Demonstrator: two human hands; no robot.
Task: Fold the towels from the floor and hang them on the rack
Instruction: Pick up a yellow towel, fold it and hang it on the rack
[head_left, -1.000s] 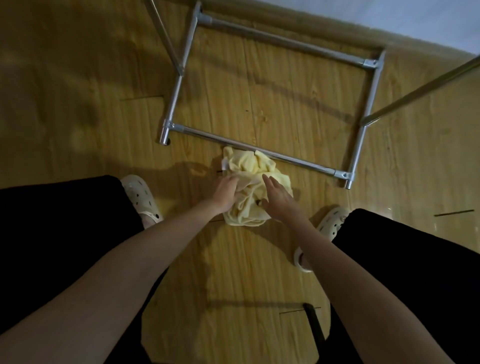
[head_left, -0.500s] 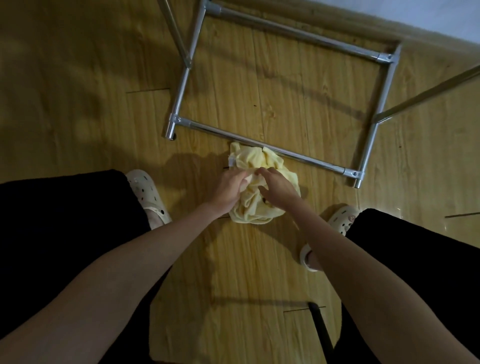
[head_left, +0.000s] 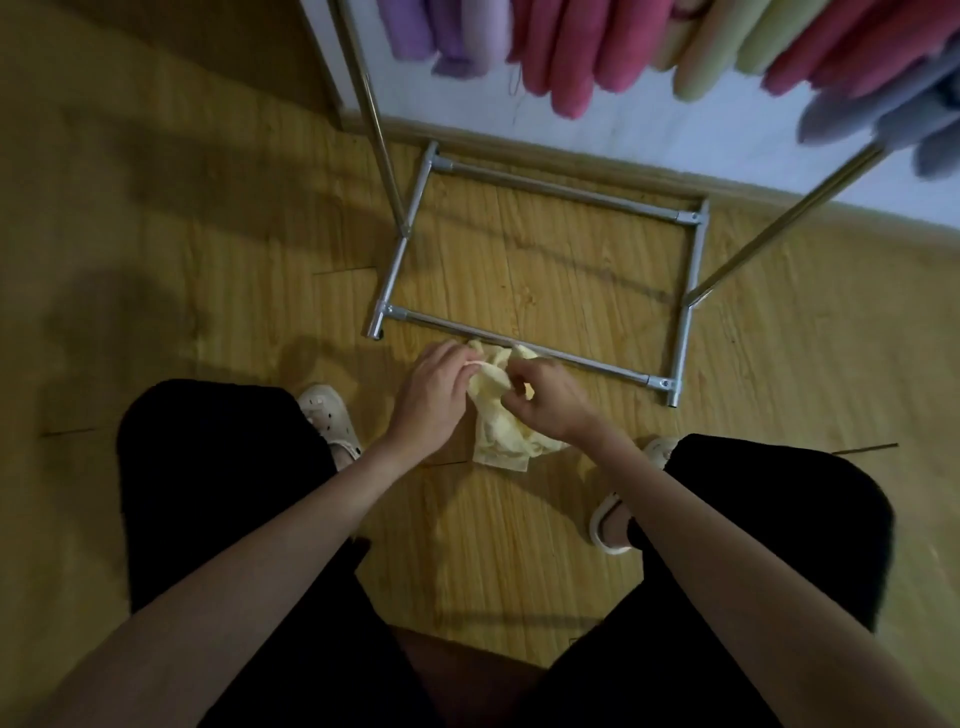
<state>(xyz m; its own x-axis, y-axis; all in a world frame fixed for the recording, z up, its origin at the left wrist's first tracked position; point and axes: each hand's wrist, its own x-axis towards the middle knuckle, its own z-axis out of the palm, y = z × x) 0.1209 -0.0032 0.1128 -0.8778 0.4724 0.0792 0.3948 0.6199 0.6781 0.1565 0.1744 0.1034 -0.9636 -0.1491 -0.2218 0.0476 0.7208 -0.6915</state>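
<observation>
Cloth first: we see a pale yellow towel (head_left: 500, 426), soft and nubbly, bunched into a crumpled lump that hangs from both hands down to the wooden floor (head_left: 218, 270), its lower corner touching or just above the boards; we cannot tell which. Our left hand (head_left: 434, 392) grips the upper left of the bunch with curled fingers, and our right hand (head_left: 545, 400) pinches a fold at the top between thumb and fingertips, so both hands hold the towel and neither is spread wide. The towel sits just in front of the near bar of the rack (head_left: 519, 348), touching or almost touching it at the top edge. That rack is made of shiny round metal tubes joined at the corners into a rectangular base, with two slanted poles rising from its sides. Above, along the top of the view, rolled or folded towels (head_left: 571, 52) in purple, pink, pale green and blue hang in fat, fuzzy tubes. The floor is yellowish plank with visible grain and thin seams. Black trousers (head_left: 218, 493) cover both knees, and white perforated clogs (head_left: 330, 418) stand on either side of the towel. Bare floor lies to the left of the rack and inside its base frame.
</observation>
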